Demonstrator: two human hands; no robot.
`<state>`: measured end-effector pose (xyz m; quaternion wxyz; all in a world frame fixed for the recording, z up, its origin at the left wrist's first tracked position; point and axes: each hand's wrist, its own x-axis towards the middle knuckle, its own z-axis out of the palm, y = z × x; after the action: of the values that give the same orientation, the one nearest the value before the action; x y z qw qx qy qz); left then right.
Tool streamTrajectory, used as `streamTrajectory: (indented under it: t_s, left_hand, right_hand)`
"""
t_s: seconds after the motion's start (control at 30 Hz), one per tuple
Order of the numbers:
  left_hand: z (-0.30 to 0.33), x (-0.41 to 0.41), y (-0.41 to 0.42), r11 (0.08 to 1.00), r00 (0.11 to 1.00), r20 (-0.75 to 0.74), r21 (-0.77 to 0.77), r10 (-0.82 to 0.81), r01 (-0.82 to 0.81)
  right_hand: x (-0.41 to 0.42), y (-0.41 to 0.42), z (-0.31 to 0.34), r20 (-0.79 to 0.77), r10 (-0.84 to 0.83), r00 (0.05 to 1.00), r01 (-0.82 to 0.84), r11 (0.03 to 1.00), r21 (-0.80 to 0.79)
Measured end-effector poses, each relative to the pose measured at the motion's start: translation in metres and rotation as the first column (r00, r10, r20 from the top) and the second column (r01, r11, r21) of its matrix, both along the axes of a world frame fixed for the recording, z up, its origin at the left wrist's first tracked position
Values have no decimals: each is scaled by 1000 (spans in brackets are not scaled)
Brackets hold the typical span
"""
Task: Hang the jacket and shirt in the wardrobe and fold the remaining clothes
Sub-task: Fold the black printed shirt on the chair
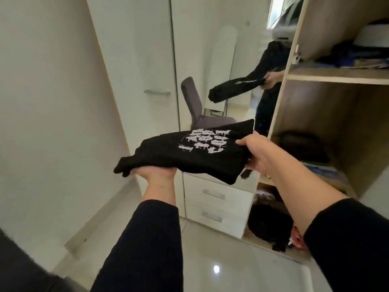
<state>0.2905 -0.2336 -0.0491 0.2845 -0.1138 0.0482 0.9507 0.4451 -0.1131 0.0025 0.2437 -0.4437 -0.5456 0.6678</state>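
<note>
Left grip (156, 172) palm-up, right grip (255, 153) pinching

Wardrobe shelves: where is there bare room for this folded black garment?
The middle shelf has bare board at its front left, before the dark bundle. The top shelf is crowded with clothes; the bottom compartment holds dark clothing.

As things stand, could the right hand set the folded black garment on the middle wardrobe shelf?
Probably yes: the right hand grips the folded black garment beside the open wardrobe, and the middle shelf has no door across it.
</note>
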Motion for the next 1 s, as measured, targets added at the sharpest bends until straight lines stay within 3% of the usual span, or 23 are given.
streamTrajectory:
  t_s: [0.07, 0.17, 0.23, 0.3, 0.33, 0.4, 0.47, 0.53, 0.6, 0.67, 0.77, 0.9, 1.0]
  left_hand:
    - [-16, -13, 24, 991, 993, -39, 65, -113, 115]
    - [-35, -25, 62, 923, 896, -220, -89, -386, 375]
    - [-32, -31, 79, 800, 740, -306, -215, -599, 560]
    - [-19, -26, 98, 600, 529, -288, -454, -798, 659]
    - [-16, -24, 114, 463, 424, -222, -618, -878, 635]
    - [-17, -13, 150, 144, 171, -86, -920, -981, 364]
    - [-22, 10, 184, -17, 14, 19, -991, -1000, 130]
    - [-35, 37, 222, 19, 38, -18, -999, -999, 30]
    - [-50, 66, 255, 177, 87, -185, -980, -979, -89]
    - [-69, 89, 286, 304, 25, -333, -887, -943, -349]
    - [-97, 115, 328, 385, -91, -421, -693, -902, -609]
    - [-117, 136, 378, 466, -208, -464, -559, -861, -686]
    - [-129, 143, 411, 483, -223, -472, -552, -853, -680]
  right_hand:
    - [21, 31, -2, 55, -93, 994, 89, 994, 68]
    - [56, 71, -5, 121, -214, 969, 194, 969, 156]
    - [80, 93, -9, 150, -271, 951, 244, 953, 180]
    - [105, 112, -15, 169, -330, 929, 293, 932, 212]
    - [117, 121, -19, 182, -359, 915, 316, 921, 228]
    - [139, 137, -29, 215, -401, 890, 355, 908, 224]
    - [157, 151, -42, 239, -418, 877, 373, 904, 211]
    - [172, 169, -57, 267, -428, 863, 374, 898, 232]
    - [185, 190, -72, 263, -459, 848, 402, 882, 244]
    - [200, 215, -89, 245, -516, 821, 466, 853, 236]
    - [219, 251, -116, 251, -545, 800, 500, 837, 223]
    - [240, 302, -144, 274, -540, 796, 498, 841, 213]
    - [248, 339, -159, 273, -541, 795, 497, 840, 219]
